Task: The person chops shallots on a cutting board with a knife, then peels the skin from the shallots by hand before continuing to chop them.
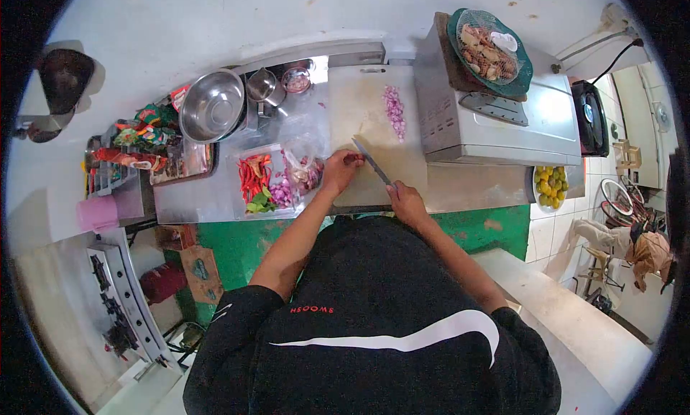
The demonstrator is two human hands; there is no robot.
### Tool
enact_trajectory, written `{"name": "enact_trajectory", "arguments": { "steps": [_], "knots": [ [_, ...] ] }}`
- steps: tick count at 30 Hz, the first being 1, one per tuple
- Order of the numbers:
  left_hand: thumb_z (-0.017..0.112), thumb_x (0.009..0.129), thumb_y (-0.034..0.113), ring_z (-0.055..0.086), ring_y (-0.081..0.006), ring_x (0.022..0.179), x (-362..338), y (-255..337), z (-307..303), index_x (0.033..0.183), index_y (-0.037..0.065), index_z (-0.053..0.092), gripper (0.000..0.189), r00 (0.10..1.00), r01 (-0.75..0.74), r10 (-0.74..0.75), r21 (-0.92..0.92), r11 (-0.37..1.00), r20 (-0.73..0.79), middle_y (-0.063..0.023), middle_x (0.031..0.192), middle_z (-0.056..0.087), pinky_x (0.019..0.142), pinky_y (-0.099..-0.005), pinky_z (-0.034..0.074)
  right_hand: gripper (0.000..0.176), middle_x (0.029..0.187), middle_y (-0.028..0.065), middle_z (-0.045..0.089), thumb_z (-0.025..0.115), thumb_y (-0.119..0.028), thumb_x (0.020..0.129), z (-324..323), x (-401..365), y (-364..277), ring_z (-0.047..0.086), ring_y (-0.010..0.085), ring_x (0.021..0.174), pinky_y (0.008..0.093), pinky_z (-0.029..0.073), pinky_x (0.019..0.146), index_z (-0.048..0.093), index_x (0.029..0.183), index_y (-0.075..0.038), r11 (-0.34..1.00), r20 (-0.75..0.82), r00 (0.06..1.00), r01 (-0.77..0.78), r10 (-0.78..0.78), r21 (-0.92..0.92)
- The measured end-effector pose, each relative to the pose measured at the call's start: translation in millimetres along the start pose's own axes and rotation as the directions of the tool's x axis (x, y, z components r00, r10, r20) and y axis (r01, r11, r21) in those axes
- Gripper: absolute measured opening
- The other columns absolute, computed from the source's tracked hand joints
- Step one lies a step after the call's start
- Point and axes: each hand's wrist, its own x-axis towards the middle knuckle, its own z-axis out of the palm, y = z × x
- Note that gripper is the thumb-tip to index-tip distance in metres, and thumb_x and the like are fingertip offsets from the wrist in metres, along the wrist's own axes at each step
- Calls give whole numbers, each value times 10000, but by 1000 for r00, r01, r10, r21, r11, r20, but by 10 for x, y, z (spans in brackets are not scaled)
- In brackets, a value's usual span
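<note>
A pale cutting board [345, 113] lies lengthwise on the counter in front of me. My right hand [408, 203] is wrapped round the handle of a knife [372, 162], whose blade points up and to the left across the board. Close to the blade, my left hand [341, 171] pinches a small dark red piece [353, 158], mostly hidden by the fingers. Chopped shallots [394, 113] form a long pile on the board's upper right. Left of my left hand, a tray [243, 172] bears red chilies [254, 176], purple shallots [280, 194], green leaves [260, 202] and a plastic bag [303, 172].
Behind the tray stand a large steel bowl [212, 106], a metal pot [264, 88] and a small bowl [295, 80]. A silver appliance [496, 131] bounds the board's right side, with a green plate [454, 38] on top. Green-yellow citrus fruits [550, 185] sit farther right.
</note>
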Motion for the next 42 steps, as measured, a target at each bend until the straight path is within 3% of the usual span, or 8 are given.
{"name": "enact_trajectory", "arguments": {
  "steps": [4, 11, 19, 26, 28, 37, 42],
  "knots": [
    [734, 783, 181, 675, -205, 870, -32, 172, -73, 980, 61, 692, 234, 1000, -10, 9, 179, 984, 9, -97, 959, 700, 803, -329, 519, 386, 839, 286, 629, 425, -395, 986, 51, 24, 7, 621, 464, 829, 555, 492, 750, 532, 1037, -28, 996, -12, 999, -44, 43, -77],
    [714, 800, 173, 661, -244, 875, -48, 96, -58, 954, 44, 678, 204, 998, -68, 67, 165, 984, 14, -125, 929, 678, 806, -351, 510, 381, 841, 286, 629, 413, -381, 992, 60, -6, -63, 625, 465, 801, 553, 499, 725, 526, 1027, -18, 999, -38, 999, -21, 20, -44],
    [723, 793, 151, 644, -282, 885, -6, -56, -74, 965, 44, 640, 219, 975, -219, 214, 335, 917, 53, -132, 950, 637, 794, -377, 511, 369, 816, 282, 631, 433, -366, 987, 190, -11, -93, 626, 471, 783, 554, 502, 713, 522, 993, -8, 995, -49, 997, -65, 61, -77],
    [688, 803, 143, 614, -306, 942, -34, 45, -103, 1008, 70, 621, 228, 973, -229, 210, 324, 918, 93, -137, 985, 613, 820, -400, 499, 331, 807, 252, 643, 470, -342, 970, 162, -25, -76, 643, 429, 765, 531, 512, 705, 531, 1026, -21, 992, -48, 998, -50, 45, -115],
    [666, 802, 148, 587, -331, 981, -59, 104, -111, 991, 79, 621, 206, 947, -322, 303, 395, 861, 110, -136, 981, 602, 840, -416, 487, 327, 804, 251, 643, 472, -340, 969, 201, 2, -49, 645, 425, 761, 529, 513, 703, 531, 1023, -22, 989, -32, 997, -67, 64, -130],
    [668, 797, 176, 570, -331, 931, -112, 76, -92, 987, 103, 612, 212, 903, -411, 401, 570, 711, 151, -106, 974, 606, 811, -432, 476, 333, 813, 252, 646, 465, -343, 970, 132, 33, -34, 652, 428, 791, 531, 513, 717, 538, 1015, -20, 982, 27, 996, -75, 81, -173],
    [705, 761, 195, 577, -328, 955, -174, 143, -41, 998, 90, 611, 276, 950, -297, 301, 530, 795, 82, -98, 993, 618, 824, -427, 480, 369, 829, 259, 649, 443, -365, 978, 82, 93, 10, 649, 440, 818, 542, 506, 750, 539, 1030, -12, 983, 85, 992, -74, 90, -167]
  ]
}}
